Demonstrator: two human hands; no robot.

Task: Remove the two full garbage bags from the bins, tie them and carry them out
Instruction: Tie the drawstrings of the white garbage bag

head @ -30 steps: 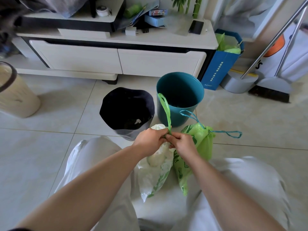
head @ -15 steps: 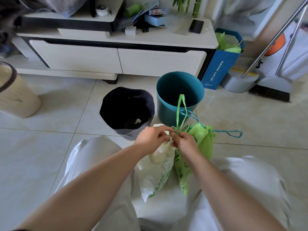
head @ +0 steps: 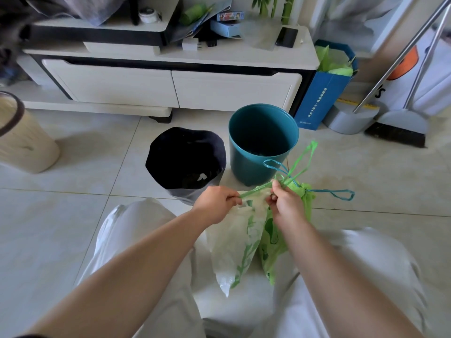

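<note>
Two garbage bags lie on the floor between my knees: a white bag with green print [head: 234, 245] and a green bag [head: 273, 245] beside it on the right. My left hand [head: 216, 203] pinches one end of the white bag's green drawstring [head: 299, 164]. My right hand [head: 286, 203] grips the same drawstring closer to the bag's neck, and its loop sticks up to the right. The green bag's teal drawstring [head: 341, 194] lies loose on the tiles. Behind the bags stand a dark bin with a black liner [head: 186, 164] and a teal bin [head: 263, 145].
A white TV cabinet [head: 170, 86] runs along the back. A blue paper bag [head: 324, 93], a dustpan [head: 351, 118] and a broom [head: 400, 128] stand at the right. A beige basket [head: 22, 137] is at the left. My knees frame the bags.
My hands have drawn apart, pulling the green drawstring taut sideways. Its loop has swung from upright over the teal bin to the right.
</note>
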